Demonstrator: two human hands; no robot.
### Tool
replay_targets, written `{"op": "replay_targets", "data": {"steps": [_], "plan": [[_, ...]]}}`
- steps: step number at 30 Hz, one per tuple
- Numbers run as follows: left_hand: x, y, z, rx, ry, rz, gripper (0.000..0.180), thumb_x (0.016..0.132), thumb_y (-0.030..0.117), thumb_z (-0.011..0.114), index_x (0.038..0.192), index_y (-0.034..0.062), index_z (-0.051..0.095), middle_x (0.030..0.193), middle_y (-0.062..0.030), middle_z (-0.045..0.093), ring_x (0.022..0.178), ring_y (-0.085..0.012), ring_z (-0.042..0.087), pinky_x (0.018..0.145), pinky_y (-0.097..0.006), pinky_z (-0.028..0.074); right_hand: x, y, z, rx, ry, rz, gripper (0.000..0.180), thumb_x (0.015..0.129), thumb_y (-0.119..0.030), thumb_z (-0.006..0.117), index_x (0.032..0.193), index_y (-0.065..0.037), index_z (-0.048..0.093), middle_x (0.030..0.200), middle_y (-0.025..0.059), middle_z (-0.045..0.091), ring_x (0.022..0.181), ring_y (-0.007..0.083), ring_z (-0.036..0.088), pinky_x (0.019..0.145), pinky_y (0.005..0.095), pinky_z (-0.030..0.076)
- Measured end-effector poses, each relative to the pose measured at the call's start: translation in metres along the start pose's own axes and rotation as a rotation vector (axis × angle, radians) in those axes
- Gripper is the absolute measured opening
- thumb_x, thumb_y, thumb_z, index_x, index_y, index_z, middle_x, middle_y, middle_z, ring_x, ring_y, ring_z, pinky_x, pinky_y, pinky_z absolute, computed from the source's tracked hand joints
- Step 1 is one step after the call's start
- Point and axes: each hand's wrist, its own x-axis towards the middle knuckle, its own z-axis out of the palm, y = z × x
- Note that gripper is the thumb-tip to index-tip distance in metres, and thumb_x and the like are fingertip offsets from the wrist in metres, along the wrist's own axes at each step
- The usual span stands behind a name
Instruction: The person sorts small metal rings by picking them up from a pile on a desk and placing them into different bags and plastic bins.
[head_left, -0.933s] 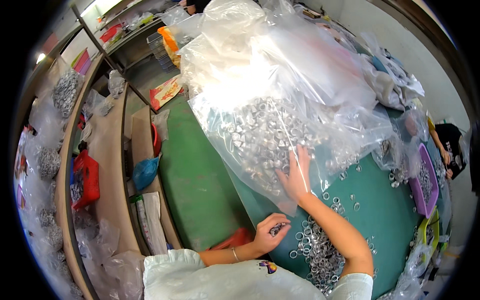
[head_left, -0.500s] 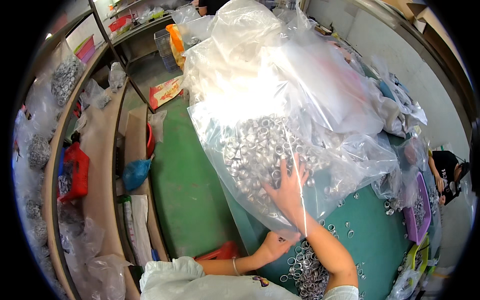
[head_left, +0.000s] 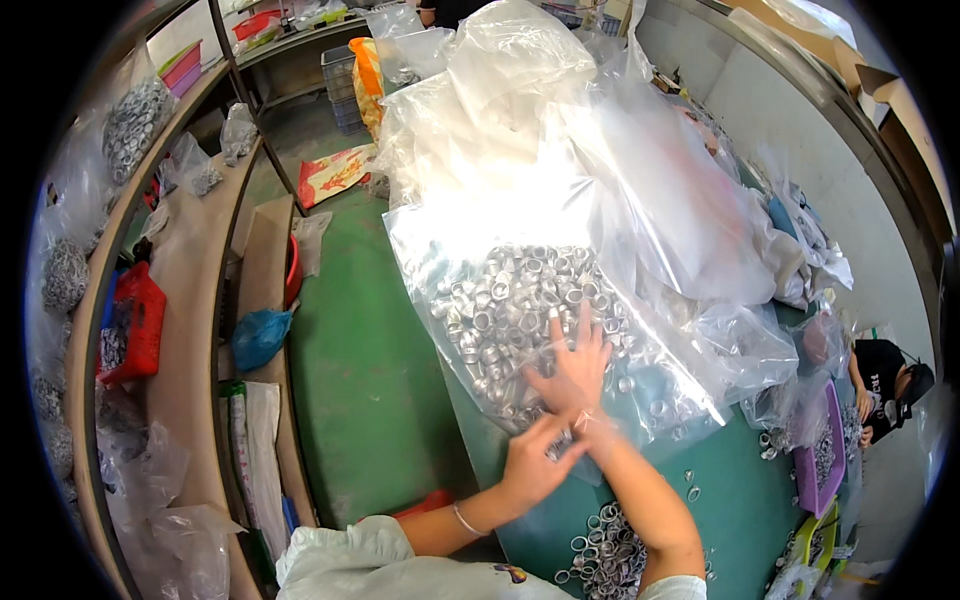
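A clear plastic bag lies on the green table, with many silvery metal rings spread inside it. My right hand reaches into the bag, its fingers spread over the rings. Close against my right wrist, my left hand is curled at the mouth of the bag. A few small metal rings show between its thumb and fingers. Nearer to me, a loose heap of rings sits on the table by my right forearm.
Large plastic sacks cover the table's far part. At the right stand a purple tray and a yellow-green tray. Another person works beyond them. Shelves with bagged parts and a red basket line the left.
My left hand has moved up and forward from the near heap to the bag's mouth, beside my right wrist. The right hand remains spread over the rings in the bag.
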Motion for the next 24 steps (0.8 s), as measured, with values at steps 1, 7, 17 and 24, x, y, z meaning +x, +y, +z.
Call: {"op": "replay_targets", "data": {"steps": [1, 7, 17, 24], "plan": [[-0.004, 0.000, 0.003, 0.046, -0.073, -0.050, 0.048, 0.077, 0.008, 0.068, 0.122, 0.0017, 0.053, 0.088, -0.0135, 0.061, 0.069, -0.0273, 0.061, 0.062, -0.034, 0.050, 0.003, -0.002, -0.001, -0.065, -0.012, -0.023, 0.075, 0.067, -0.042, 0.071, 0.132, -0.013, 0.045, 0.148, 0.0225, 0.011, 0.125, 0.0529, 0.023, 0.098, 0.0653, 0.019], [-0.013, 0.004, 0.005, 0.155, -0.261, -0.170, 0.036, 0.079, 0.014, 0.067, 0.112, 0.0033, 0.060, 0.081, -0.0131, 0.059, 0.063, -0.0309, 0.059, 0.057, -0.036, 0.049, 0.043, 0.007, -0.002, -0.069, 0.073, -0.352, 0.078, 0.062, -0.039, 0.075, 0.130, -0.015, 0.047, 0.146, 0.0205, 0.020, 0.119, 0.0503, 0.033, 0.091, 0.0556, 0.035], [-0.016, -0.001, 0.008, 0.135, -0.195, -0.142, 0.017, 0.077, 0.008, 0.065, 0.093, 0.0017, 0.064, 0.080, -0.0135, 0.062, 0.066, -0.0291, 0.063, 0.059, -0.035, 0.050, 0.102, -0.007, 0.020, -0.201, 0.087, -0.367, 0.074, 0.069, -0.046, 0.071, 0.130, -0.012, 0.045, 0.140, 0.0162, 0.034, 0.114, 0.0506, 0.042, 0.077, 0.0491, 0.049], [-0.012, -0.004, 0.008, 0.121, -0.165, -0.104, 0.006, 0.078, 0.005, 0.062, 0.083, 0.0031, 0.064, 0.078, -0.0126, 0.063, 0.067, -0.0289, 0.063, 0.061, -0.035, 0.050, 0.026, 0.039, -0.028, 0.107, 0.168, -0.429, 0.049, 0.078, -0.027, 0.066, 0.120, -0.005, 0.052, 0.130, 0.0139, 0.046, 0.119, 0.0356, 0.043, 0.095, 0.0449, 0.040]]}}
